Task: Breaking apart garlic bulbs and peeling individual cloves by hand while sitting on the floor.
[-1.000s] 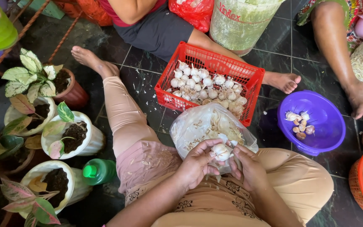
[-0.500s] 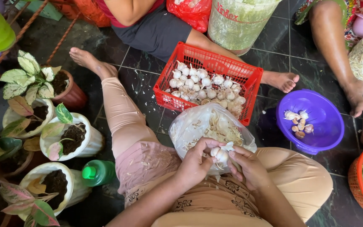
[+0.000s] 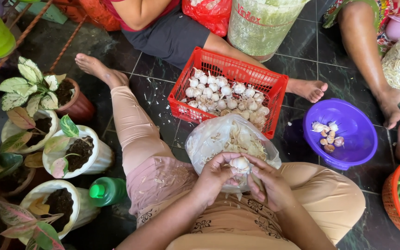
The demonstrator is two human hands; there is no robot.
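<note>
Fingers of both hands meet on one garlic bulb [image 3: 240, 164], just below the middle of the frame. I see the left hand [image 3: 216, 175] curled round it from the left, thumb and fingertips closed against its skin; the right hand [image 3: 270, 181] closes in from the right and below, fingers bent, tips touching the same bulb. Neither hand is nearer: the bulb sits between them, pinched from both sides. It is roundish, so I cannot tell a long axis or which way its stem end points.

Directly beneath and beyond the hands lies a clear plastic bag [image 3: 209, 139], resting on the lap, its mouth open upward; it holds papery garlic skins. The bulb is held over its near edge.

Above the bag, toward the upper middle of the frame, stands a red crate [image 3: 277, 85] on the dark tiled floor [image 3: 158, 92], touching or just beside the bag; it is about half full of whole white bulbs. To the right, well apart from the hands, a purple bowl [image 3: 362, 139] holds a few loose cloves. At the lower right edge an orange basket [image 3: 390, 203] holds green beans. Potted plants [image 3: 77, 155] and a green-capped bottle [image 3: 109, 190] occupy the left side.
</note>
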